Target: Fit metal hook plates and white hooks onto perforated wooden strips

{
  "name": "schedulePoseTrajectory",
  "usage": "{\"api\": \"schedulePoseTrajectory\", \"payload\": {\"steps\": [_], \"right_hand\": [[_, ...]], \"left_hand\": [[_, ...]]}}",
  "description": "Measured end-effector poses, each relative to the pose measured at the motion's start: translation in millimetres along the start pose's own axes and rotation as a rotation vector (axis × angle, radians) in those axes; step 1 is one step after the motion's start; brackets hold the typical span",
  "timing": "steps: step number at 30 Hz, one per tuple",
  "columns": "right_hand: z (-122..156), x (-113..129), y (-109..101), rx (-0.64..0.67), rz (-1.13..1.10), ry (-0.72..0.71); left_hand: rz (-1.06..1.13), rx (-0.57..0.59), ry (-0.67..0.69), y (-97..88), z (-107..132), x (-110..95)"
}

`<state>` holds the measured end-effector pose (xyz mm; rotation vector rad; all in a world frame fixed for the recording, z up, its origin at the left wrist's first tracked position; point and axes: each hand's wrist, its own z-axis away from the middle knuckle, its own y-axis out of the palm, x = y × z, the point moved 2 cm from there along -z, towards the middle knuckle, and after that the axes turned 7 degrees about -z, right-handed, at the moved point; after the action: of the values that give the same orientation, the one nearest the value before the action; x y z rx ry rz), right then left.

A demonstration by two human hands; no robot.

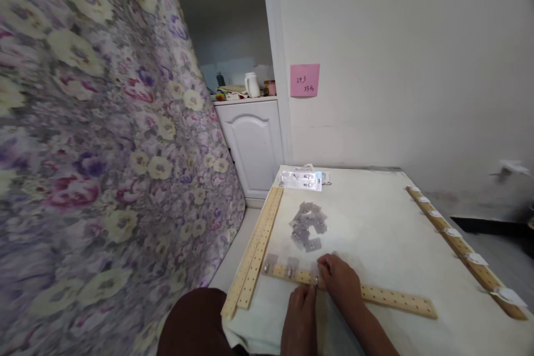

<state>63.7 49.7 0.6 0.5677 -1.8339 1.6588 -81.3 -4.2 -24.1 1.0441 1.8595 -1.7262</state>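
A perforated wooden strip [387, 296] lies across the near part of the white table [384, 222]. Both hands rest on it near its left part. My right hand [340, 281] lies over the strip with fingers curled around a small metal piece [316, 281] on it. My left hand [300, 311] sits just below the strip, fingers bent and touching its near edge. Two clear hooks [280, 262] sit on the strip's left end. A pile of clear adhesive hooks [308, 225] lies a little beyond the hands.
Two more perforated strips [254, 250] lie along the table's left edge; another with white pieces [463, 247] runs along the right. A clear packet [301, 179] sits at the far edge. A floral-covered bed [104, 150] is left, a white cabinet [252, 144] behind, a pink note [305, 80] on the wall.
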Motion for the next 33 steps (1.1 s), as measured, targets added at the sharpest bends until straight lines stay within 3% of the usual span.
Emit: {"api": "schedulePoseTrajectory", "payload": {"steps": [8, 17, 33], "right_hand": [[-1, 2, -1, -0.01, 0.002, -0.005], [-1, 2, -1, 0.005, 0.002, 0.002], [-1, 2, -1, -0.006, 0.009, 0.006]], "left_hand": [[0.046, 0.053, -0.087, -1.8, -5, 0], [0.066, 0.048, -0.069, -10.1, -3, -8], [0.061, 0.033, -0.061, -6.6, -3, -2]]}}
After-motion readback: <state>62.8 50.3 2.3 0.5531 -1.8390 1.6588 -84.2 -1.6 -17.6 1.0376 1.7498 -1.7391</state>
